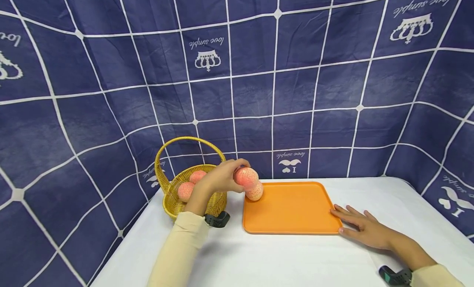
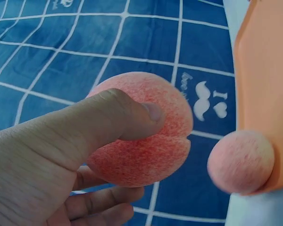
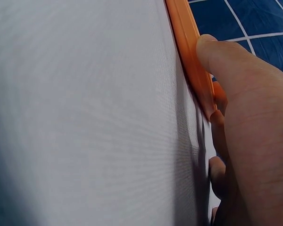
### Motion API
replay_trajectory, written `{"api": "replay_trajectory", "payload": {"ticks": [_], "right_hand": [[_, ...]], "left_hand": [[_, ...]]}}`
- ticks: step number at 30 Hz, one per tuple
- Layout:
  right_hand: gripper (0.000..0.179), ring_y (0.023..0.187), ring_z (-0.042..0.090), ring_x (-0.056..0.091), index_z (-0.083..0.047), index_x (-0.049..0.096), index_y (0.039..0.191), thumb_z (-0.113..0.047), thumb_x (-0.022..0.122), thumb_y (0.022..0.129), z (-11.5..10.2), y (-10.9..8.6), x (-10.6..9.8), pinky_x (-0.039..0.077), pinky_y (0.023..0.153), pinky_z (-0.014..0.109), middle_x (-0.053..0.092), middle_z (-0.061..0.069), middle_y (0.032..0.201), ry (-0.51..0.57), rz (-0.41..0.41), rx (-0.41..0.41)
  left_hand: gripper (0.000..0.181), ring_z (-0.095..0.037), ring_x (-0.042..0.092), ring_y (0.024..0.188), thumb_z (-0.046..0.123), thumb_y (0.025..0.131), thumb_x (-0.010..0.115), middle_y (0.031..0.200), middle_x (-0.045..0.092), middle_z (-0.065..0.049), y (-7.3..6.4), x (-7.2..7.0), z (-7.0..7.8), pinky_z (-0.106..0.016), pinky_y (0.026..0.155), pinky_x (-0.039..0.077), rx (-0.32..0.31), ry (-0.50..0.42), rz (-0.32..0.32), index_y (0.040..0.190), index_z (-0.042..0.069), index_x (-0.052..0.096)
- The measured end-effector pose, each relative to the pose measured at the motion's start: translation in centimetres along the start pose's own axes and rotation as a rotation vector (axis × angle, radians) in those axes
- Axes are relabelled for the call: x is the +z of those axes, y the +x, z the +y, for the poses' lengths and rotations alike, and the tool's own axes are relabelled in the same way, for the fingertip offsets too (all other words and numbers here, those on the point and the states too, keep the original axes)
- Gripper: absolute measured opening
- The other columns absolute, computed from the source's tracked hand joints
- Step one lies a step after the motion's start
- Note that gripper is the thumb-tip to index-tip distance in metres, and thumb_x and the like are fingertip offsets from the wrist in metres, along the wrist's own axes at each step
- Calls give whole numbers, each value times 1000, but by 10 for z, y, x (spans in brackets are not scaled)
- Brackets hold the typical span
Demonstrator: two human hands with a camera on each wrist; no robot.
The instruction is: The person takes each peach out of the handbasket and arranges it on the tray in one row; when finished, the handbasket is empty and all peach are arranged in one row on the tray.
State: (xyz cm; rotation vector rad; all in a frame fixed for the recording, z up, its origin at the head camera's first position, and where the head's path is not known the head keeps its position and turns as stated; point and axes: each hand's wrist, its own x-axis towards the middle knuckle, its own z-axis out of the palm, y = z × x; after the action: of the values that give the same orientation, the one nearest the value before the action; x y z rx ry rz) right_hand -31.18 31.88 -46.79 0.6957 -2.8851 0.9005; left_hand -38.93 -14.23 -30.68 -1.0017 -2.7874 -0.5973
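Observation:
My left hand [image 1: 225,176] grips a pink-red peach [image 2: 140,160], with the thumb pressed along its near side and the other fingers behind it. In the head view that peach is held just above the left edge of an orange tray [image 1: 292,208]. A second, paler peach [image 1: 255,192] sits on the tray at its left side, partly hidden behind the held one. My right hand [image 1: 364,227] lies with fingers spread at the tray's right front corner, thumb and fingertips touching the rim [image 3: 191,52].
Left of the tray stands a yellow wicker basket [image 1: 171,200] with a tall arched handle. Peaches [image 1: 186,191] lie inside it, partly covered by my left forearm. A white cloth [image 1: 266,258] covers the table, and a blue checked curtain [image 1: 252,93] hangs behind.

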Motion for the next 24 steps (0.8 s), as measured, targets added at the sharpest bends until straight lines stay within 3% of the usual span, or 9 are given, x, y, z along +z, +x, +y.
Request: {"api": "replay_trajectory", "payload": {"ticks": [8, 17, 24], "right_hand": [[55, 141, 58, 23, -23, 56, 147, -41, 67, 96, 2, -2, 2, -4, 105, 78, 43, 17, 154, 4, 17, -12], [56, 143, 56, 20, -22, 56, 147, -44, 66, 96, -3, 1, 3, -3, 105, 78, 41, 17, 155, 5, -7, 9], [57, 144, 55, 17, -22, 54, 148, -45, 65, 96, -3, 1, -1, -5, 106, 76, 39, 18, 156, 12, -29, 49]], "left_hand": [[66, -19, 57, 100, 21, 73, 88, 112, 61, -2, 38, 31, -3, -35, 87, 51, -34, -13, -28, 131, 23, 58], [64, -19, 59, 99, 20, 72, 88, 114, 61, -2, 55, 54, -5, -37, 85, 53, -29, -36, -35, 130, 24, 59], [67, -21, 58, 109, 26, 74, 89, 123, 64, 1, 71, 69, 1, -48, 94, 45, -15, 71, -98, 134, 29, 57]]}}
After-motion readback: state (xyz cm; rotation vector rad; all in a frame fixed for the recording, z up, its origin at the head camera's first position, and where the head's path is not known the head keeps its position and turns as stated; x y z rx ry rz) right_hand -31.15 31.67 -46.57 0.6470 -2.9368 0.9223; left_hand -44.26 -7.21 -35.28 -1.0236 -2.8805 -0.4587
